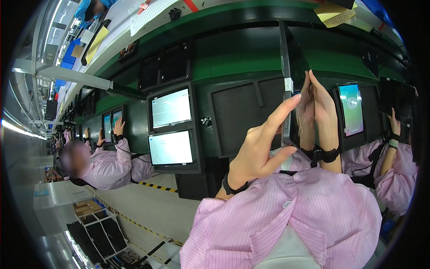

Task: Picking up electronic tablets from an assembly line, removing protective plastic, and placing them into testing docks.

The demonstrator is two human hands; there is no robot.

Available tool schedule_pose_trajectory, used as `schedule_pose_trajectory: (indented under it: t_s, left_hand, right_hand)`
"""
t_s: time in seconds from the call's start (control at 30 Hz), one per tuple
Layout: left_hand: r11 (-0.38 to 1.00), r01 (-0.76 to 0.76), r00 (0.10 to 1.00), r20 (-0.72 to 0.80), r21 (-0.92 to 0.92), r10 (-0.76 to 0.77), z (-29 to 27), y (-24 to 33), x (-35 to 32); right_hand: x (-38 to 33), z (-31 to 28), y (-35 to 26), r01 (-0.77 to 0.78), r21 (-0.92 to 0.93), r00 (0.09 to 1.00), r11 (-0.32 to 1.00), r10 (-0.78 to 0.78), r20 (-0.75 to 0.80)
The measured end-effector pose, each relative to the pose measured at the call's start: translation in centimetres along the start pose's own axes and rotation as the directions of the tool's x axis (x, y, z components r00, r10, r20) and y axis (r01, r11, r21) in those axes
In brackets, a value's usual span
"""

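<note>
1. Tablet panel [292, 76], dark and edge-on, stands upright right of the frame's centre; your left hand [257, 150] pinches its lower edge, forefinger stretched up the near face.
2. Your right hand [320, 110] lies flat against the far face, fingers straight; press evenly.
3. Lit screens [170, 127] sit at centre left, another lit tablet [350, 109] just right; keep between them.

Four lit screens [170, 107], two hands [260, 148]

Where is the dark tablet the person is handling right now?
In the head view, the dark tablet stands edge-on right of centre, between the left hand and right hand, against the green rack.
</note>
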State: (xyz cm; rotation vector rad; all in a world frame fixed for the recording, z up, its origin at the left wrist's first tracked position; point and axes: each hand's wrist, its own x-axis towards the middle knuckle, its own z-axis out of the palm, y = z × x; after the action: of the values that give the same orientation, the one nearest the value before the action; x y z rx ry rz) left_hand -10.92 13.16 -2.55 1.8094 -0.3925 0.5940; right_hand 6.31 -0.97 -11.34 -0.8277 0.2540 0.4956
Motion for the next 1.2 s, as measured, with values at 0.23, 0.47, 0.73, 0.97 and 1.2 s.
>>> schedule_pose_trajectory:
  t_s: [0.23, 0.47, 0.73, 0.97, 1.2]
  left_hand:
    - [0.999, 0.034, 0.999, 0.035, 0.013, -0.034, -0.2, 0.1, 0.4]
    - [0.929, 0.174, 0.985, 0.061, -0.327, -0.163, -0.5, 0.3, -0.2]
    - [0.311, 0.337, 0.896, 0.201, -0.889, -0.395, -2.1, -2.0, -3.3]
    - [0.209, 0.333, 0.872, 0.217, -0.919, -0.438, -1.7, -2.4, -5.1]
    - [0.235, 0.288, 0.913, 0.192, -0.928, -0.360, -1.5, -2.5, -5.2]
  right_hand:
    - [-0.6, 0.6, -0.3, -0.134, 0.092, 0.990, 0.987, 0.130, 0.045]
    - [0.2, 0.6, -1.0, -0.031, 0.029, 0.999, 0.999, 0.032, -0.017]
    - [0.3, 1.3, -3.9, 0.175, -0.168, 0.983, 0.970, -0.182, -0.024]
    - [-0.4, 2.2, -4.0, 0.106, -0.153, 0.991, 0.982, -0.118, -0.068]
    - [-0.7, 2.6, -4.3, 0.057, -0.099, 0.996, 0.993, -0.064, -0.060]
